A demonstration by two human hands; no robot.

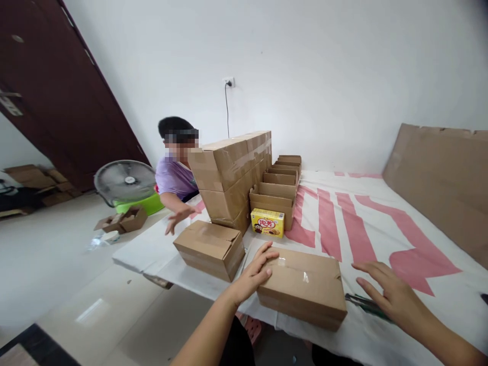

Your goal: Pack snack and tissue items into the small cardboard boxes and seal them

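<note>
In front of me a closed cardboard box (301, 284) with strips of clear tape lies near the table's edge. My left hand (255, 272) rests on its left upper edge, fingers stretched out and not gripping. To the right of the box, my right hand (387, 287) hovers with thumb and fingers apart, holding nothing. Partly under that hand lies a dark green tool (364, 302), its kind not clear. Left of my box sits another cardboard box (209, 246) with its top flaps closed. A small yellow snack box (268, 222) stands just beyond.
Stacked taped cartons (236, 178) rise behind the boxes, with a row of open cardboard boxes (276, 195) beside them. Across the table a co-worker's hand (179, 217) reaches toward the left box. A large cardboard sheet (442, 178) stands right; a fan (125, 180) is on the floor.
</note>
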